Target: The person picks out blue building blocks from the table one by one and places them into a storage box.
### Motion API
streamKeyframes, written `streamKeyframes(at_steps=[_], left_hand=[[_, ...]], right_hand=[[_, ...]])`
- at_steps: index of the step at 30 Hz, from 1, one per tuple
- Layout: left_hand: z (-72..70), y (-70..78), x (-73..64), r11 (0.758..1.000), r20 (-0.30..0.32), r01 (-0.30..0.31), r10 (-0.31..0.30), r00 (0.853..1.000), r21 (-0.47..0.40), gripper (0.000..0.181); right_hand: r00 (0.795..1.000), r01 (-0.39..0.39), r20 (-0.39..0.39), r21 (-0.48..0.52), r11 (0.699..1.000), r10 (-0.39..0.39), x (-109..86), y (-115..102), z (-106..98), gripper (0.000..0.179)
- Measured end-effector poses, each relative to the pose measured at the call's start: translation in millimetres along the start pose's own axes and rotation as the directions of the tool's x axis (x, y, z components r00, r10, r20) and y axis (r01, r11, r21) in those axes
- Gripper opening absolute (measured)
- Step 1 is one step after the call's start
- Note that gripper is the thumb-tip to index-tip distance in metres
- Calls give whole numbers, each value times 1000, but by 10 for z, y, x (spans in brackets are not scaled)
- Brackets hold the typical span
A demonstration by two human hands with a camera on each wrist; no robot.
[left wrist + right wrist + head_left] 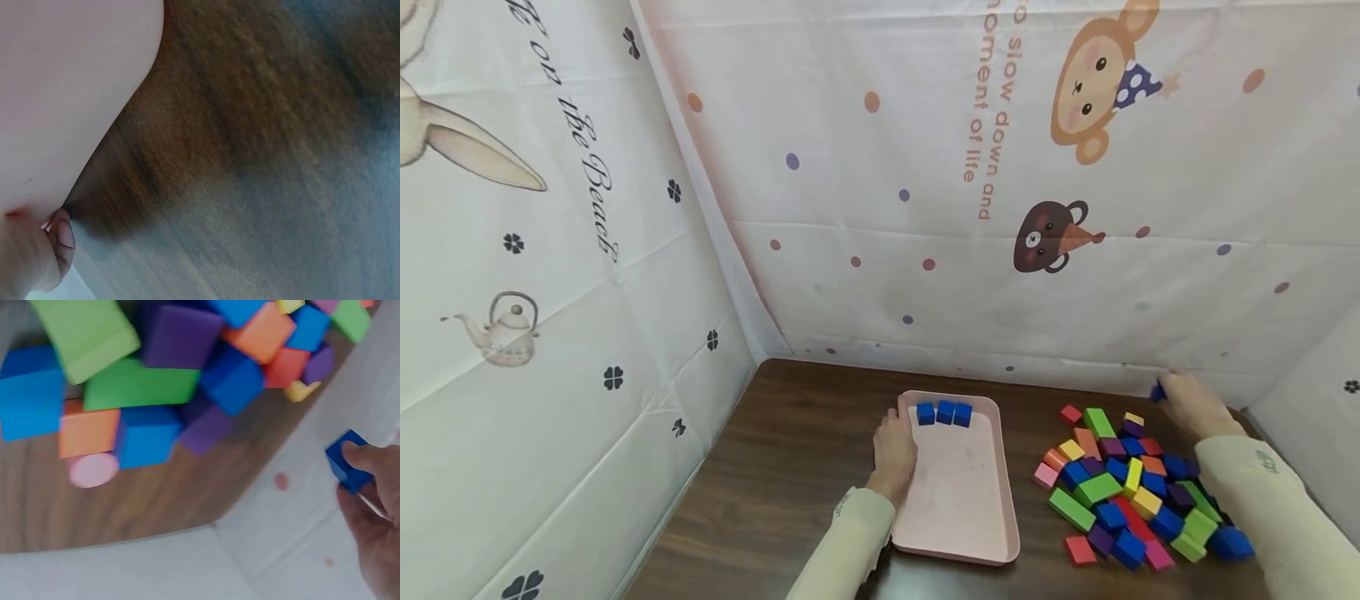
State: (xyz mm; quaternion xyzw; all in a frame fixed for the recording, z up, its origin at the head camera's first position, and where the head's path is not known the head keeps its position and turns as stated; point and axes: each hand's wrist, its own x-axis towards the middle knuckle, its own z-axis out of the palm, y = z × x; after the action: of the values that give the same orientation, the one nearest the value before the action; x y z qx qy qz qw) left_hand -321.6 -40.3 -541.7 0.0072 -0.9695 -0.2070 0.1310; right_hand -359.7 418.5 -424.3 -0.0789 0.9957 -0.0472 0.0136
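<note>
A pink rectangular tray [955, 500] lies on the dark wooden table, with three blue blocks [945, 412] in a row at its far end. My left hand [893, 454] grips the tray's left rim; in the left wrist view its curled fingers [64, 234] are at the tray's edge. At the table's far right, my right hand [1197, 407] pinches a blue block [349, 464] between thumb and fingers, beyond the pile. Several mixed coloured blocks [1097, 490] are heaped below and left of that hand.
White printed cloth [865, 292] hangs behind the table's far edge, and another printed sheet [625, 433] stands along the left. Brown table surface [805, 467] shows left of the tray. The pile's right side lies close to the right sleeve [1247, 483].
</note>
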Motion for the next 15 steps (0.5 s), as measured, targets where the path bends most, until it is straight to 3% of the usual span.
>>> streamKeyframes(at_steps=[3, 7, 10, 15], left_hand=[[36, 8, -25, 1000, 2, -2, 2, 1000, 12, 66], [-7, -13, 37, 999, 10, 33, -33, 999, -14, 67], [-27, -12, 44, 998, 37, 53, -51, 998, -38, 66], [10, 7, 16, 999, 41, 24, -22, 999, -39, 65]], right_hand=[[994, 58, -92, -22, 998, -60, 43, -219, -110, 33], [971, 162, -173, -38, 986, -167, 281, -653, -259, 41], [932, 259, -253, -35, 965, -259, 383, -975, -298, 43], [841, 422, -361, -28, 906, -403, 416, -1430, -237, 47]])
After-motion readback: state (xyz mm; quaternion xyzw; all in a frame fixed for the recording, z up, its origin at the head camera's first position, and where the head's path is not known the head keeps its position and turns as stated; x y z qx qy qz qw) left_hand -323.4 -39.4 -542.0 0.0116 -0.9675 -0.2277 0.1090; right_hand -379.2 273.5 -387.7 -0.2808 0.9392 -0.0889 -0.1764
